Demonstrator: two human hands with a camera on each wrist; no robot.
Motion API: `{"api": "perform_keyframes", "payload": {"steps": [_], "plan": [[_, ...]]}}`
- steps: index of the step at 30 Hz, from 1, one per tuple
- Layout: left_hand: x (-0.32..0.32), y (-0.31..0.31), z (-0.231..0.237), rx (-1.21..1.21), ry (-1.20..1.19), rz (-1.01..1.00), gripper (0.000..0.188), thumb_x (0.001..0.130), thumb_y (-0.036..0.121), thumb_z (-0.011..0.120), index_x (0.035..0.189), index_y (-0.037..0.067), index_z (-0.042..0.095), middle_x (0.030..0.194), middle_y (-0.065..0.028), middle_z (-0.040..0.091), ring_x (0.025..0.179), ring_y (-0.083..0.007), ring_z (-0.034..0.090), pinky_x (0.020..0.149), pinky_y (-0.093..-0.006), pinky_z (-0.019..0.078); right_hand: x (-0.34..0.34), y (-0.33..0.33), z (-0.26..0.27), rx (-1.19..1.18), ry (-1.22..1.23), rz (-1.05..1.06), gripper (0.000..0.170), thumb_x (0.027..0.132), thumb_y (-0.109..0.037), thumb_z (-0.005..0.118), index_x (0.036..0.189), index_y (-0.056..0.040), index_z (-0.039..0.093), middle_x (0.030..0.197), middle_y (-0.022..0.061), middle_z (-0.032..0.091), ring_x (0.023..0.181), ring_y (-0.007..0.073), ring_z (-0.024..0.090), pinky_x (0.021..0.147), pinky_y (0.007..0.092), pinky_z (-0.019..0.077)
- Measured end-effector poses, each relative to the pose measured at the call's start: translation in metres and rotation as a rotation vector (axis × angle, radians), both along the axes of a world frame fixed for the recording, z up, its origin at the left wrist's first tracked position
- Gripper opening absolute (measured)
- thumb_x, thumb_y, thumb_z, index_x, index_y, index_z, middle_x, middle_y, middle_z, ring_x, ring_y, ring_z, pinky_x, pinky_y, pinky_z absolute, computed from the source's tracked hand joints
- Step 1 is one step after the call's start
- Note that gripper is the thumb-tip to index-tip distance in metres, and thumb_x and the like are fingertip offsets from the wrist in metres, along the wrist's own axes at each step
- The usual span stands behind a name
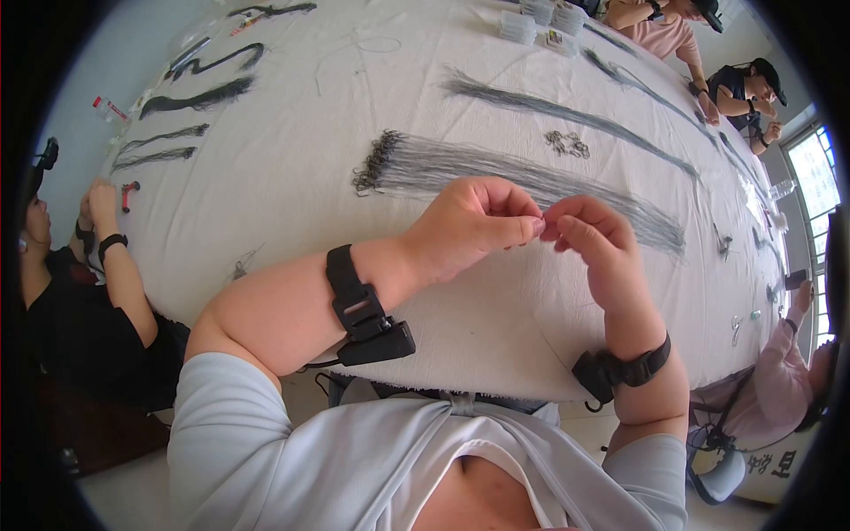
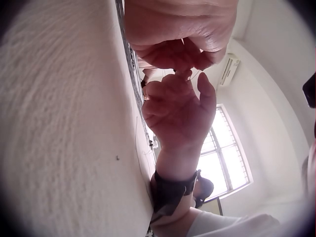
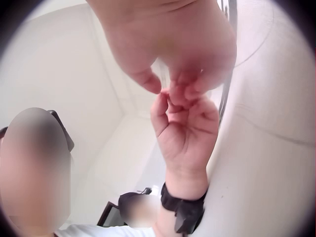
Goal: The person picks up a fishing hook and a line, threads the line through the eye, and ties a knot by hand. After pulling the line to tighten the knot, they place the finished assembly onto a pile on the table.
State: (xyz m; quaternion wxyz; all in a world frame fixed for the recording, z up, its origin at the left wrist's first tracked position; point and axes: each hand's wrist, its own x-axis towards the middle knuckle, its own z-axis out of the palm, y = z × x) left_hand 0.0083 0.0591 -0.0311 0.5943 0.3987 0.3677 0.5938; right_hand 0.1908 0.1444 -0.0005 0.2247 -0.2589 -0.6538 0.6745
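Thumb and fingertips of the left hand [image 1: 465, 223] pinch together, meeting the fingertips of the right hand [image 1: 606, 252] above the near part of the cloth. The right hand's thumb and bent forefinger pinch at the same spot. What lies between the fingertips is very small and mostly hidden, seemingly a thin line. A fine dark line [image 3: 276, 136] shows on the cloth in the right wrist view. In the left wrist view the left hand [image 2: 182, 24] is above and the right hand [image 2: 180, 116] below, fingertips touching.
Beyond the hands lies a long bundle of grey strands [image 1: 513, 173] with dark hooks [image 1: 376, 164] at its left end. Farther back are another strand bundle [image 1: 567, 119], a small pile of hooks [image 1: 567, 144] and clear boxes [image 1: 518, 28]. Several people sit around the white cloth [image 1: 301, 177].
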Motion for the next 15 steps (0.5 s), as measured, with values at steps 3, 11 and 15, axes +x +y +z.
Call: {"api": "perform_keyframes", "payload": {"steps": [3, 11, 15], "plan": [[0.0000, -0.0016, 0.0028, -0.026, 0.016, -0.059, 0.009, 0.082, 0.007, 0.067, 0.090, 0.002, 0.065, 0.080, -0.0031, 0.064, 0.070, -0.0091, 0.057, 0.068, -0.0237, 0.0481, 0.0043, 0.0048, 0.0012, 0.029, 0.087, -0.045, 0.013, 0.086, -0.009, 0.063, 0.097, -0.0020, 0.065, 0.092, 0.0056, 0.067, 0.082, 0.0108, 0.060, 0.073, 0.0248, 0.0447], [0.0009, -0.0029, 0.0027, -0.079, -0.098, -0.251, 0.012, 0.079, 0.007, 0.069, 0.088, 0.000, 0.064, 0.077, -0.0039, 0.062, 0.069, -0.0108, 0.056, 0.065, -0.0241, 0.0461, 0.0059, 0.0065, -0.0013, -0.091, 0.176, 0.180, 0.010, 0.085, -0.003, 0.065, 0.096, -0.0002, 0.064, 0.093, 0.0073, 0.067, 0.084, 0.0115, 0.061, 0.074, 0.0245, 0.0478], [0.0006, -0.0028, 0.0023, -0.108, -0.116, -0.267, 0.013, 0.080, 0.008, 0.069, 0.089, 0.000, 0.064, 0.078, -0.0043, 0.063, 0.070, -0.0111, 0.056, 0.066, -0.0243, 0.0466, 0.0046, 0.0027, 0.0006, -0.044, 0.197, 0.154, 0.007, 0.085, 0.002, 0.064, 0.092, 0.0010, 0.063, 0.088, 0.0065, 0.066, 0.083, 0.0113, 0.061, 0.074, 0.0239, 0.0490]]}}
